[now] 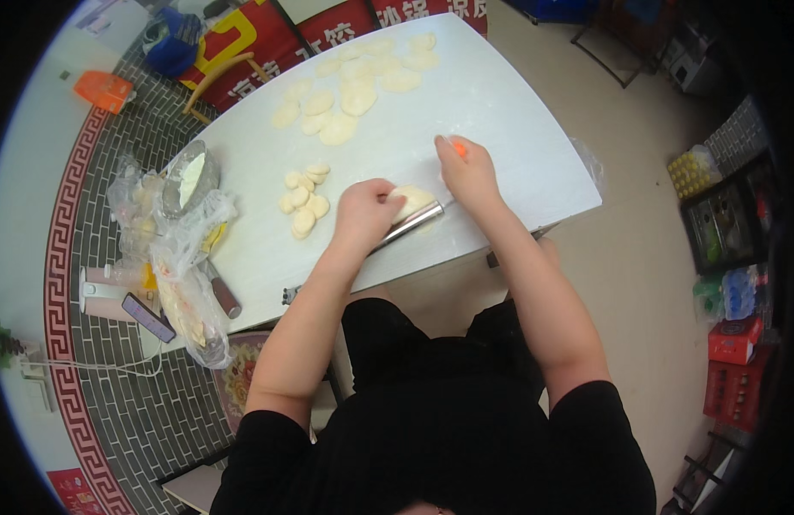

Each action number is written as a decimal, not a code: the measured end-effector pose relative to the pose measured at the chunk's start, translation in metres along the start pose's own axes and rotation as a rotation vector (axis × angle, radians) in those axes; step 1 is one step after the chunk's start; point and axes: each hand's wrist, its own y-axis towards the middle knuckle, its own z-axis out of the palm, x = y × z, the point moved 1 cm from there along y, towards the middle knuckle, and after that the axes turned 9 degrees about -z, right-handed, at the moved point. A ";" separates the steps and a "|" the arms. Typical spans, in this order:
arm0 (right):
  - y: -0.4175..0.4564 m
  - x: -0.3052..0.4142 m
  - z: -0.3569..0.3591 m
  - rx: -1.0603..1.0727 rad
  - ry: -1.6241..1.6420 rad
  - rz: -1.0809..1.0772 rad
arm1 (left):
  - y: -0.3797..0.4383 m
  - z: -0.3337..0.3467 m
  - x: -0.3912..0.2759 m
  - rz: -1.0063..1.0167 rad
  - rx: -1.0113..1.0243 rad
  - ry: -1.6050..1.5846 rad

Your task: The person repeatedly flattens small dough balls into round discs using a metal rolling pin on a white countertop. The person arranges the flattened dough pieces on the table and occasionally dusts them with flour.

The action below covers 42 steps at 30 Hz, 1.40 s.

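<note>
A flattened dough round (411, 196) lies near the front edge of the white table, with its left edge pinched in my left hand (371, 209). Across the near side of this dough rests a shiny metal rolling pin (411, 224), its left end partly hidden by my left hand and forearm. Beyond the pin and to the right, my right hand (471, 170) is closed around an orange object (460, 149), mostly covered by the fingers. Several small dough pieces (300, 196) are clustered left of my left hand. Rolled dough wrappers (358, 96) spread over the table's far part, some overlapping.
At the table's left stand a bowl of flour (192, 170), plastic bags (191, 315), a brown-handled tool (224, 296) and a phone (148, 317). The white table (513, 129) ends at a corner on the right. Crates and boxes (735, 338) line the room's right side.
</note>
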 end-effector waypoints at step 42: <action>-0.029 0.003 -0.018 -0.018 0.065 -0.010 | 0.005 -0.018 0.025 -0.098 -0.055 -0.185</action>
